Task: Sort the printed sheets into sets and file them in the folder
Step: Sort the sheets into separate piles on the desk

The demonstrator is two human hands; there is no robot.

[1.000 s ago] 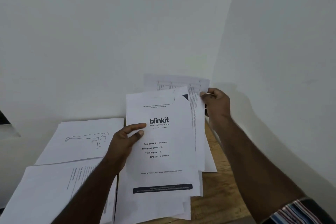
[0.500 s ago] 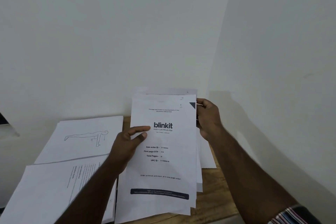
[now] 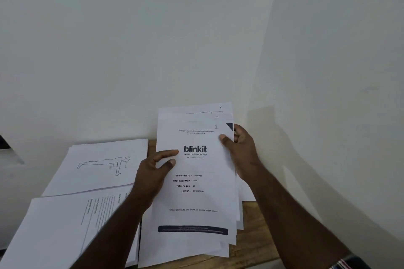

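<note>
I hold a stack of printed sheets (image 3: 196,201) upright over the wooden table (image 3: 255,240). Its top page shows the word blinkit and a handwritten 1 at the top right; two sheets behind it stick out above, marked 9 and 3. My left hand (image 3: 155,172) grips the stack's left edge with thumb and forefinger on the front. My right hand (image 3: 240,150) grips the right edge near the top corner, thumb on the front page. No folder is visible.
To the left lie two piles: one topped by a sheet with a line drawing of a push-up figure (image 3: 102,166), and a nearer sheet of printed text (image 3: 72,225). White walls meet in a corner close behind and to the right.
The fanned sheets at the right have been drawn together behind the blinkit page. My right hand slid down from the far back sheet to grip the stack's right edge.
</note>
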